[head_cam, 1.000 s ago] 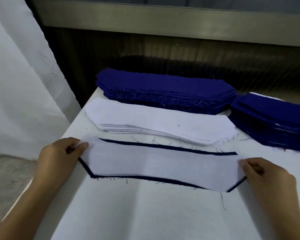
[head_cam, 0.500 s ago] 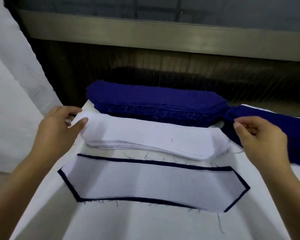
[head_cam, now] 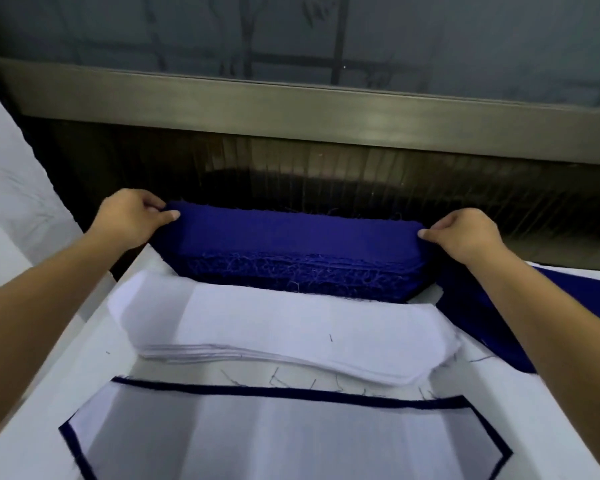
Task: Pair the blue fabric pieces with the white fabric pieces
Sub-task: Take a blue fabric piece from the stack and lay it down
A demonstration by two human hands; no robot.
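A thick stack of blue fabric pieces lies at the far edge of the white table. My left hand pinches the top blue piece at the stack's left end. My right hand pinches the same piece at the right end. In front of the blue stack sits a stack of white fabric pieces. Nearest me lies a paired piece: white fabric on blue, with a blue border showing around it.
A second pile of blue pieces lies at the right, partly behind my right forearm. Behind the table runs a dark ribbed wall under a metal ledge. White cloth hangs at the left.
Both hands left the paired piece near me, passed over the white stack, and now pinch the two ends of the top blue piece. The camera has tilted up and forward.
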